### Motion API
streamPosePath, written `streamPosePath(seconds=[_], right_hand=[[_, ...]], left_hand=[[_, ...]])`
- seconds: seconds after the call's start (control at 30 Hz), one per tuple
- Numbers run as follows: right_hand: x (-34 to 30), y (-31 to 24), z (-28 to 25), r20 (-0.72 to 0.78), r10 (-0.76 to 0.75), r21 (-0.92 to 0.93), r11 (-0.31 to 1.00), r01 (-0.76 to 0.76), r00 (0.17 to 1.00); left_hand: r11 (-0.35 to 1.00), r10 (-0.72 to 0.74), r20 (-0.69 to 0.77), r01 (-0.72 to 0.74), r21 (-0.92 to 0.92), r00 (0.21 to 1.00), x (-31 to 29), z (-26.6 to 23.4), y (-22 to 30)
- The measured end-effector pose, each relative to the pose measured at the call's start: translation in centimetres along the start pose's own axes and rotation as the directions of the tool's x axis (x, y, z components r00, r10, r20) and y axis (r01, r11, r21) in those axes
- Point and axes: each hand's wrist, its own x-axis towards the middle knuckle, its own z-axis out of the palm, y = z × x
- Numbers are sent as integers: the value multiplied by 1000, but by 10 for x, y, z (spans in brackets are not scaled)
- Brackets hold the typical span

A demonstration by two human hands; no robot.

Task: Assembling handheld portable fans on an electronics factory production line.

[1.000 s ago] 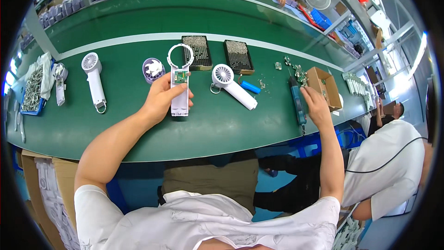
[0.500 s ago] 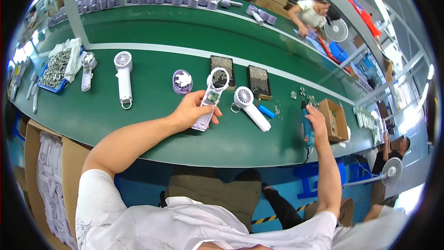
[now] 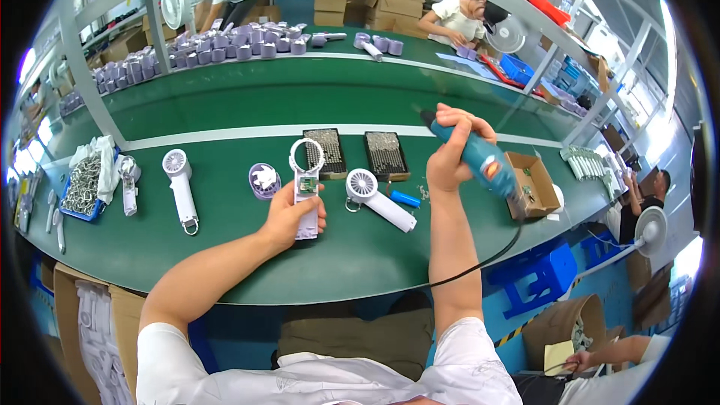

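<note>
In my left hand [image 3: 283, 219] is an opened white fan housing [image 3: 307, 226], with a ring at its top and a small green circuit board [image 3: 307, 185] showing inside. My fingers wrap round its handle. My right hand [image 3: 452, 156] grips a teal electric screwdriver [image 3: 484, 156], lifted above the table with its tip to the left, a black cord trailing from it. Between the hands lie a white handheld fan [image 3: 386, 208] and a blue battery [image 3: 405, 199]. Just left of the housing sits a purple fan head [image 3: 265, 181] with white blades.
Two black screw trays [image 3: 325, 151] [image 3: 386, 154] stand beyond the housing. At right is a cardboard box [image 3: 534, 183] with circuit boards. Leftward lie another fan [image 3: 180, 187], an opened housing [image 3: 130, 186] and a blue tray [image 3: 82, 214] of metal clips. Co-workers sit or stand farther off.
My right hand has picked the screwdriver up off the table and brought it left and upward. The left hand still holds the housing, now turned more upright. The view has shifted.
</note>
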Motion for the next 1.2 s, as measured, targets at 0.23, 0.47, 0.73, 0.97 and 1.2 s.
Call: streamPosePath(seconds=[0.23, 0.47, 0.73, 0.97, 1.2], right_hand=[[20, -34, 17, -176, 646, 335, 749, -572, 743], [-21, -70, 19, 108, 892, 399, 366, -841, 439], [-43, -63, 28, 466, 798, 271, 284, -920, 383], [-55, -67, 29, 472, 708, 460, 310, -832, 525], [-64, -63, 23, 390, 651, 505, 440, -743, 651]], left_hand=[[1000, 2, 59, -3, 14, 998, -1, 11, -2], [998, -57, 43, 57, 10, 997, -8, -1, 2], [994, -65, 80, 72, -84, 995, -2, 2, 2], [998, -36, 167, 43, -35, 985, -4, -3, 3], [993, -106, 149, 97, 64, 983, -8, 1, 6]])
